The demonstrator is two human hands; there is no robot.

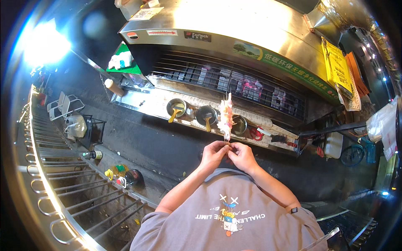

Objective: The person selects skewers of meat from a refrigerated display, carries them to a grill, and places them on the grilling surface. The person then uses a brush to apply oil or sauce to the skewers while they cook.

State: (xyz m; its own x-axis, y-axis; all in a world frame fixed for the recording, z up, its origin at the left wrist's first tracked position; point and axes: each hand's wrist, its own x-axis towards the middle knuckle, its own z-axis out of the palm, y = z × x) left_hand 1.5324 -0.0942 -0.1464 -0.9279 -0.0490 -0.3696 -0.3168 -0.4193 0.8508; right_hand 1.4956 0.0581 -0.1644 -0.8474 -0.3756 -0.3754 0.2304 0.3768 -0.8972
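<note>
Side by side in front of my chest, my left hand (215, 152) and my right hand (241, 155) pinch the lower ends of several thin skewers. The skewers carry pale and pinkish food (225, 117), likely meat, and point away from me over the front shelf (147, 105) of the grill. Behind their tips lies a charcoal grill grate (201, 72) with grey, partly glowing coals under it. Two metal pots with yellow-handled brushes, a left pot (176, 108) and a middle pot (205, 116), stand left of the skewers. Another pot (239, 125) is just right of them.
A steel hood (220, 18) overhangs the grate. On the shelf's right lie red-handled scissors (257, 134) and a black-handled tool (278, 138); a cylindrical container (113, 87) stands at its left end. Bottles (132, 177) stand by a metal railing (94, 188) at lower left.
</note>
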